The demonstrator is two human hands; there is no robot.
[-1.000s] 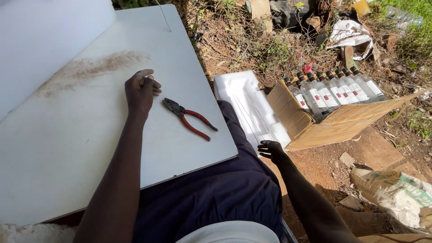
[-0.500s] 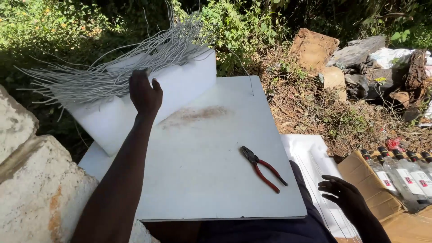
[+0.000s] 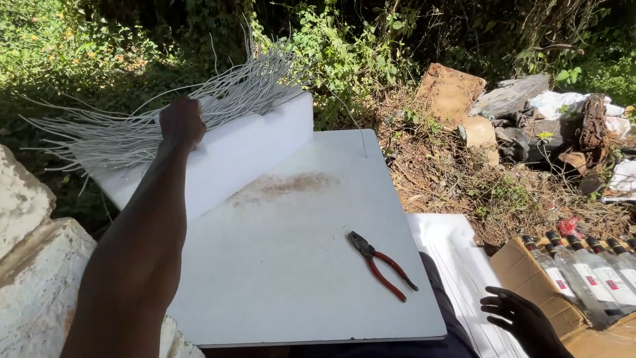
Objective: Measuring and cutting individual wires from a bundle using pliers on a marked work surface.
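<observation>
Left hand [image 3: 181, 122] is extended to the far-left of the white table [image 3: 291, 278], closed into a fist at the bundle of grey wires [image 3: 165, 116] lying on the white foam block [image 3: 232, 152]; whether the fingers grip a wire cannot be told. The wires fan past the block's left and far edges. Right hand [image 3: 523, 321] hangs off the table's right edge, fingers spread wide, holding nothing, near the white foam sheet [image 3: 457, 258]. Red-handled pliers [image 3: 383, 264] lie alone near the table's right edge, with bare surface all round. A brown smear marks the table's middle. A cardboard box [image 3: 523, 278] at lower right holds a row of clear, dark-capped bottles [image 3: 583, 272] with white labels. Outdoors: bushes, dry litter, stone blocks at left.
</observation>
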